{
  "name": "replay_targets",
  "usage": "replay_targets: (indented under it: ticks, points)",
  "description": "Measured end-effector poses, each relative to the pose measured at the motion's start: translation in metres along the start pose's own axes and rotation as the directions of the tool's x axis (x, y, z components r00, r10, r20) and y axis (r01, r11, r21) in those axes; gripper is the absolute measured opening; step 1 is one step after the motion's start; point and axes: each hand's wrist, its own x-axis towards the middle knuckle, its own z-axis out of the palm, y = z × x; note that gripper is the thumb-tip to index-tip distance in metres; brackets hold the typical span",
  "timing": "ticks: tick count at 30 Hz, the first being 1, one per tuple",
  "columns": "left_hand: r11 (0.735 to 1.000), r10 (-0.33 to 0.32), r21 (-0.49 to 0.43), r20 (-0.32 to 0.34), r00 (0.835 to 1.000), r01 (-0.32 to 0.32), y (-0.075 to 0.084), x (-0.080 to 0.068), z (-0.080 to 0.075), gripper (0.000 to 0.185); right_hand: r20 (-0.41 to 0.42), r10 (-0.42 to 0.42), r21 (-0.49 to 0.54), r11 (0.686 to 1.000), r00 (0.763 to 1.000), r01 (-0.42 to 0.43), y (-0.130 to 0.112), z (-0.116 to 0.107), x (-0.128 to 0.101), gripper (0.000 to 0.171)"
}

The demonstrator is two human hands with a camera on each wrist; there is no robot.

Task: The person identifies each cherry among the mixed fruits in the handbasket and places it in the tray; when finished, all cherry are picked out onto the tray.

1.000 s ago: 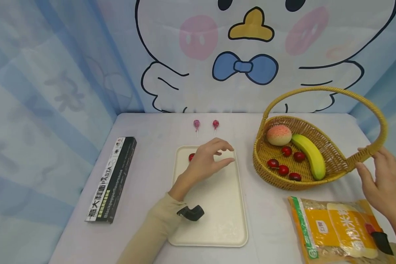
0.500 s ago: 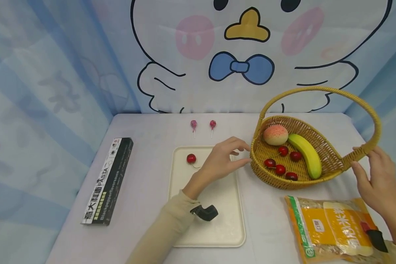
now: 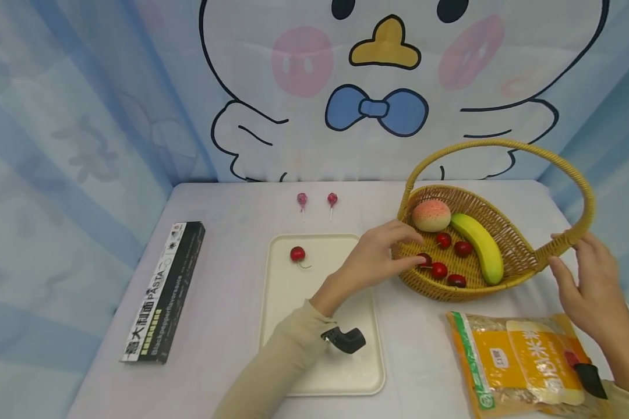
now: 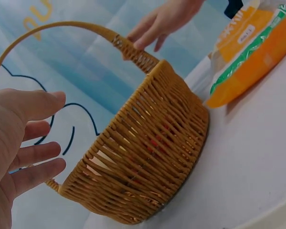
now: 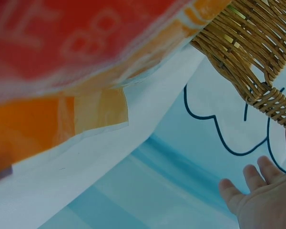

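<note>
My left hand (image 3: 416, 250) reaches over the near-left rim of a wicker basket (image 3: 519, 256), fingers relaxed and holding nothing, thumb tip beside a cherry (image 3: 439, 269). In the left wrist view that hand (image 4: 24, 143) is spread open just outside the basket (image 4: 148, 157). The basket holds a peach (image 3: 431, 215), a banana (image 3: 477, 247) and several cherries. My right hand (image 3: 582, 273) rests straight fingers against the base of the basket handle (image 3: 561, 244). One cherry (image 3: 296, 254) lies on the cream tray (image 3: 320, 314).
Two lollipops (image 3: 301, 201) lie behind the tray. A black pasta box (image 3: 163, 291) lies at the left. An orange food bag (image 3: 524, 364) lies at the front right, under my right wrist. Printed curtains close in the table on three sides.
My left hand moved right from the tray to the basket rim, leaving a cherry in plain view on the tray. My right hand stayed at the handle.
</note>
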Motion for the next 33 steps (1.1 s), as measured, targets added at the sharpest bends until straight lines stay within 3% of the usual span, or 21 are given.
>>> replay_targets:
  ticks: [13, 24, 33]
  points:
    - [1.000, 0.009, -0.021, 0.005, 1.000, -0.009, 0.005, 0.018, 0.021, 0.029, 0.003, 0.010, 0.005, 1.000, 1.000, -0.010, 0.003, 0.000, -0.001, 0.046]
    - [0.997, -0.066, 0.036, 0.095, 0.993, 0.062, 0.012, 0.037, 0.041, 0.029, 0.015, -0.007, 0.044, 0.999, 1.000, 0.007, 0.006, -0.001, -0.004, 0.046]
    - [0.997, -0.051, 0.056, 0.120, 0.991, 0.044, 0.012, 0.045, 0.053, 0.029, 0.030, 0.012, 0.043, 0.999, 0.999, -0.013, 0.006, -0.002, -0.003, 0.048]
